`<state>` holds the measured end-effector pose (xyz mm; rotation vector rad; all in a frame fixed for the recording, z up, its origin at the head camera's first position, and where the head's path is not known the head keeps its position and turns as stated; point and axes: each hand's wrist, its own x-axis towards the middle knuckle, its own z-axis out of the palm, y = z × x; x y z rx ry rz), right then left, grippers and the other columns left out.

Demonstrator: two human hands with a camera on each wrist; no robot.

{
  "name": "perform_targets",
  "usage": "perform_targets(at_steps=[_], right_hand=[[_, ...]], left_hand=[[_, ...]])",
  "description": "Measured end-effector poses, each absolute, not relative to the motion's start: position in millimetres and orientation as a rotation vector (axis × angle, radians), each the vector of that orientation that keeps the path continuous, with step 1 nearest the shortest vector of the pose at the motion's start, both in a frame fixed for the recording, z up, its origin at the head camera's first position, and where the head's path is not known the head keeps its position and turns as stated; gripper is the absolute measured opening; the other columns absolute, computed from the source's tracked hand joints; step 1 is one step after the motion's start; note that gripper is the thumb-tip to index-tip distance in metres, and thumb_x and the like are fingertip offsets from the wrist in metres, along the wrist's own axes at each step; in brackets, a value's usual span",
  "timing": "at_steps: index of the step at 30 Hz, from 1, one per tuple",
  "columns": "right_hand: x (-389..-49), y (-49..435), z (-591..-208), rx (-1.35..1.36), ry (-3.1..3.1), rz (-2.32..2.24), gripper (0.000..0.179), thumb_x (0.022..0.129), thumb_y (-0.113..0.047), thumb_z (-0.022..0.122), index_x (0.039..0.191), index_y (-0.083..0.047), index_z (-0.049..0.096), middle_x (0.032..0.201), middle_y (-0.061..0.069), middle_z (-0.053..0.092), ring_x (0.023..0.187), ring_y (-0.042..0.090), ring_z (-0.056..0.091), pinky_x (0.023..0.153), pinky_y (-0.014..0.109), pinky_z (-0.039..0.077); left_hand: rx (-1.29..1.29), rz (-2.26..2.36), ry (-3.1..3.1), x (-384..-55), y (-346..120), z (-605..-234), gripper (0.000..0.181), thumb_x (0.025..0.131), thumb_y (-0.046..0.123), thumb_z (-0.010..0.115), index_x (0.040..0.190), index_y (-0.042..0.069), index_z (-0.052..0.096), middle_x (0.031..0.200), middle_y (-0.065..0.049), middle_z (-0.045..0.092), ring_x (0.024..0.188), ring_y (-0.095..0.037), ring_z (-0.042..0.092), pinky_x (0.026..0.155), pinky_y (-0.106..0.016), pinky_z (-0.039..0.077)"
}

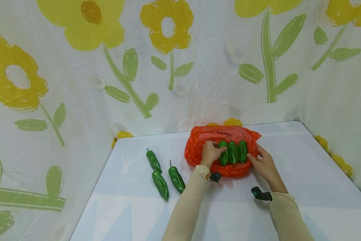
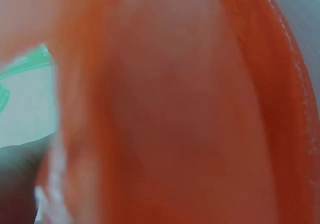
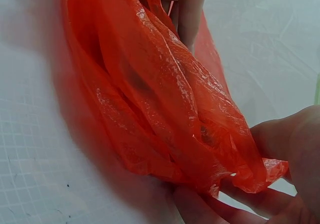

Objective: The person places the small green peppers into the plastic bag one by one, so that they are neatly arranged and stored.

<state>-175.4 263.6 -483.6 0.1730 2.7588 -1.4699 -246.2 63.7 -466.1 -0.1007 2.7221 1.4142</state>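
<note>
A red plastic bag (image 1: 236, 171) lies crumpled with its mouth spread, and three green peppers sit side by side in it. My left hand (image 1: 210, 153) reaches into the bag's left side and pinches the leftmost pepper (image 1: 223, 156), its thumb across the front. The middle pepper (image 1: 233, 152) and the right pepper (image 1: 243, 151) touch no fingers that I can see. At the bag's right edge, my right hand (image 1: 265, 165) grips the plastic. In the right wrist view, fingers and thumb hold the bag (image 3: 150, 93) from both sides. Blurred red plastic (image 2: 185, 103) fills most of the left wrist view.
On the white table (image 1: 114, 214), left of the bag, lie three more green peppers: an upper one (image 1: 153, 160), a lower one (image 1: 160, 185) touching it, and another (image 1: 176, 179) near the left sleeve. A flower-printed curtain (image 1: 204, 77) hangs behind the table and along its sides.
</note>
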Motion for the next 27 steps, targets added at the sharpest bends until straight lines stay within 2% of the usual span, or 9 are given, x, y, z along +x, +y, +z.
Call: perform_targets(at_steps=[4, 11, 19, 27], right_hand=[[-175.3, 263.8, -483.7, 0.170, 2.752, -1.474, 0.070, 0.108, -0.025, 0.052, 0.165, -0.006, 0.016, 0.163, 0.033, 0.031, 0.149, 0.055, 0.032, 0.113, 0.069, 0.039], [-175.4, 264.3, -484.7, 0.175, 2.738, -1.476, 0.071, 0.108, -0.027, 0.051, 0.166, -0.007, 0.015, 0.164, 0.032, 0.030, 0.149, 0.054, 0.031, 0.113, 0.068, 0.039], [-176.1, 263.4, -485.5, 0.189, 2.737, -1.467, 0.071, 0.109, -0.028, 0.051, 0.166, -0.007, 0.014, 0.164, 0.032, 0.030, 0.149, 0.054, 0.032, 0.113, 0.068, 0.040], [-176.4, 262.9, -485.8, 0.196, 2.736, -1.465, 0.072, 0.108, -0.028, 0.051, 0.166, -0.008, 0.014, 0.164, 0.032, 0.030, 0.149, 0.054, 0.031, 0.112, 0.067, 0.041]], left_hand=[[-0.104, 1.387, 2.724, -245.1, 64.7, -465.7, 0.044, 0.084, 0.028, 0.088, 0.115, 0.000, 0.076, 0.106, -0.011, 0.077, 0.096, -0.021, 0.070, 0.088, -0.034, 0.061], [-0.106, 1.384, 2.723, -245.2, 66.7, -467.9, 0.044, 0.084, 0.027, 0.088, 0.114, -0.001, 0.075, 0.103, -0.011, 0.076, 0.085, -0.016, 0.065, 0.082, -0.033, 0.060], [-0.134, 1.366, 2.747, -244.1, 69.7, -466.9, 0.042, 0.082, 0.027, 0.089, 0.112, 0.000, 0.077, 0.109, -0.011, 0.078, 0.094, -0.021, 0.073, 0.084, -0.034, 0.063], [-0.136, 1.356, 2.753, -244.6, 71.9, -469.0, 0.040, 0.082, 0.026, 0.090, 0.108, -0.001, 0.077, 0.106, -0.012, 0.078, 0.093, -0.022, 0.072, 0.083, -0.035, 0.063]])
